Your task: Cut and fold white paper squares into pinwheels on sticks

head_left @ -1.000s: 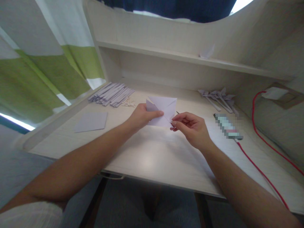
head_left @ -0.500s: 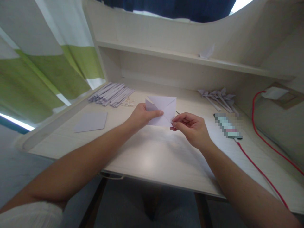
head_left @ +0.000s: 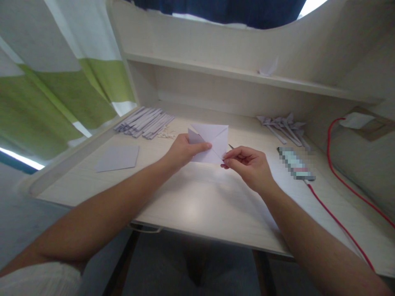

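A white square paper (head_left: 217,139) with diagonal lines running from its corners toward the middle is held up over the desk. My left hand (head_left: 183,150) grips its left side, thumb flat on the front near the centre and the other fingers behind. The upper left part of the paper stands slightly apart along a slit. At the lower right corner, my right hand (head_left: 245,164) pinches the paper between thumb and fingertips. A thin dark tip (head_left: 231,146) shows just above my right fingers; what it belongs to is hidden.
A white paper stack (head_left: 119,158) lies at left. Behind it are many rolled paper sticks (head_left: 145,122) and small pale bits (head_left: 166,132). Folded paper pinwheels (head_left: 285,125) lie back right, near a phone (head_left: 296,164) with a red cable (head_left: 336,222). A white paper piece (head_left: 268,68) rests on the shelf.
Almost nothing differs. Paper and hands keep the same hold, with only a tiny shift of the paper to the left in view.
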`<state>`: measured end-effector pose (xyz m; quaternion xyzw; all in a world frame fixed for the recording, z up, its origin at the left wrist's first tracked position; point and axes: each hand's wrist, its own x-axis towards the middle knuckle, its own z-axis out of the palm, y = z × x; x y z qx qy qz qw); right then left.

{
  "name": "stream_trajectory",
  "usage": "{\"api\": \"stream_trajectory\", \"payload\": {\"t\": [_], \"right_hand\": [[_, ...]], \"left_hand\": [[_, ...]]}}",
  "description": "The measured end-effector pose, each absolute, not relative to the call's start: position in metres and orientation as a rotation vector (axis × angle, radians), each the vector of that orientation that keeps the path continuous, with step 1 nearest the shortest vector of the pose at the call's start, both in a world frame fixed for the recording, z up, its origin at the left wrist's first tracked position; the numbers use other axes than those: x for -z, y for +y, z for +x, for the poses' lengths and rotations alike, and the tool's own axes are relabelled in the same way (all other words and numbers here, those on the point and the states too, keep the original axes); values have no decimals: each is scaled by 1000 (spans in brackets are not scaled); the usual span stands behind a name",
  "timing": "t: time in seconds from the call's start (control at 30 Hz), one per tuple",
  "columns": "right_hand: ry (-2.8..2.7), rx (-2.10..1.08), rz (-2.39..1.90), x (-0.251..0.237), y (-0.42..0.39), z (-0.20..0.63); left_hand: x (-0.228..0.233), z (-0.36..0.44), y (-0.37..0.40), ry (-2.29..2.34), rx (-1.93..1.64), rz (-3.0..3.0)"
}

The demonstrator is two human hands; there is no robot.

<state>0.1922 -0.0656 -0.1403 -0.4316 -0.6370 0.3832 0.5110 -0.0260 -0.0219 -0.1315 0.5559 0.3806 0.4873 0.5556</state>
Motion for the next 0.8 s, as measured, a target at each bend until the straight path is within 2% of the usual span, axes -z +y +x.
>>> {"api": "stream_trajectory", "payload": {"t": [0.8], "right_hand": [[-1540,-935,-1034,141,-64,192]], "left_hand": [[130,-26,-23,938,-1133,1340]]}}
